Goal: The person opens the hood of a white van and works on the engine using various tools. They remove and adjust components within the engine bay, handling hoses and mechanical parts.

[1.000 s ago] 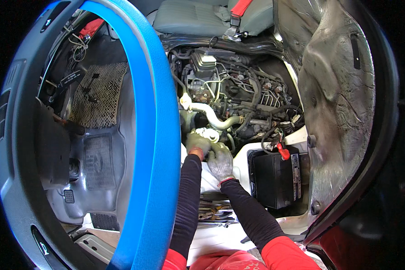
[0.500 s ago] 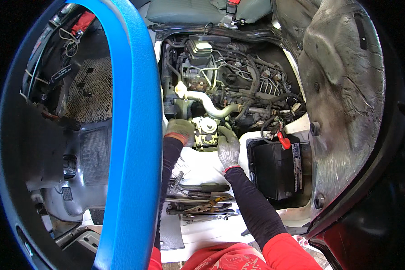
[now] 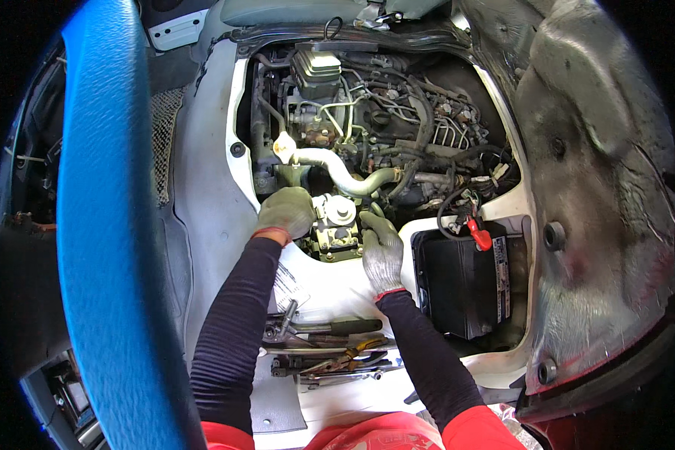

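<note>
Both knuckles-up, the left hand [image 3: 287, 213] and right hand [image 3: 382, 247] flank a metal housing [image 3: 336, 231], grip indiscernible.

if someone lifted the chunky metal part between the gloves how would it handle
The metal part would probably feel stiff, and heavy for its size, since its body looks like thick, rigid metal. Its stepped, uneven outline and round top suggest it could tip rather than roll if loose.

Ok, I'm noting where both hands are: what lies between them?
In the head view, a round-topped metal engine part sits between the left hand and right hand; whether either touches it is unclear.
</note>
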{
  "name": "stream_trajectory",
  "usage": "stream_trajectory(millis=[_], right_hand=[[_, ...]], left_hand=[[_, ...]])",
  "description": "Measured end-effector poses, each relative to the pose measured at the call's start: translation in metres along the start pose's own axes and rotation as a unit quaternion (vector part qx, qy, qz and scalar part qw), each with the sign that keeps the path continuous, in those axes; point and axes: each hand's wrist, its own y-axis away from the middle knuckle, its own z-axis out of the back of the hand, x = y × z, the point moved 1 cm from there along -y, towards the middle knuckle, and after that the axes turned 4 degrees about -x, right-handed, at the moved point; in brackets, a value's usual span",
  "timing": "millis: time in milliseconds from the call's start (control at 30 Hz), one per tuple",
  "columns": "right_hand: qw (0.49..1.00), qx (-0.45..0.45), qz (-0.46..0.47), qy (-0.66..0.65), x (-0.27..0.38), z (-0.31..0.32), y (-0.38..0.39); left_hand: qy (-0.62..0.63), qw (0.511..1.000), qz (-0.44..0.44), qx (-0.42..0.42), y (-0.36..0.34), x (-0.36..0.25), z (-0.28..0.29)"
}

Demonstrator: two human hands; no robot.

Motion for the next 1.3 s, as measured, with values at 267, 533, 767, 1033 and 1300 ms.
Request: stream_trajectory(millis=[267, 533, 767, 1033, 1300], right_hand=[[0.999, 0.022, -0.016, -0.023, 0.012, 0.003, -0.001], [0.998, 0.007, 0.053, -0.033, 0.012, 0.003, 0.0], [0.998, 0.059, 0.002, -0.004, 0.046, 0.044, 0.026], [0.956, 0.253, 0.053, 0.142, 0.092, 0.134, 0.122], [0.861, 0.374, 0.169, 0.3, 0.088, 0.122, 0.164]], left_hand=[[-0.145, 0.972, -0.016, 0.184, 0.015, -0.012, 0.016], [-0.081, 0.971, 0.048, 0.219, -0.036, 0.041, -0.1], [-0.073, 0.977, 0.071, 0.186, -0.095, 0.088, -0.209], [-0.167, 0.975, -0.01, 0.147, -0.023, 0.029, -0.086], [-0.09, 0.98, 0.061, 0.167, -0.08, 0.104, -0.179]])
